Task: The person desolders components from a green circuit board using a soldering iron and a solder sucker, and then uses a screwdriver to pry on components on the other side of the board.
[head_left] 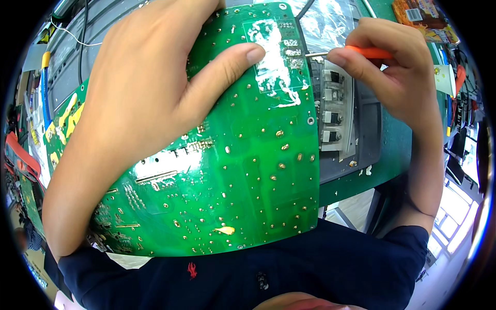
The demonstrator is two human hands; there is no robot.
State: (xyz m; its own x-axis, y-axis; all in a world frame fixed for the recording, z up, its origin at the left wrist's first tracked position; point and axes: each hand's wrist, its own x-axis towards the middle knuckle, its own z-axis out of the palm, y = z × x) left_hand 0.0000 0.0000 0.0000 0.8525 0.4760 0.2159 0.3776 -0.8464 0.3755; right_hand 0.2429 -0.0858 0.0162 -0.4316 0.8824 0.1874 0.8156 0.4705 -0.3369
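Observation:
A large green circuit board (268, 191) fills the centre, with white residue on its upper right. My left hand (139, 93) lies over its upper left, thumb on the board, other fingers reaching out of view at the top, gripping it. My right hand (387, 77) holds an orange-handled screwdriver (369, 51), its thin metal shaft reaching the board's upper right edge. Beside that edge, a row of black components (334, 118) sits on a metal strip over a grey tray (349, 168).
A green mat (341, 191) borders the tray. Clear plastic (325, 26) and an orange package (423, 20) lie behind. A paper cup (444, 77) stands at the right. Cables (82, 51) and red-handled tools (23, 155) are at the left. A co-worker's arm (21, 237) shows at the lower left.

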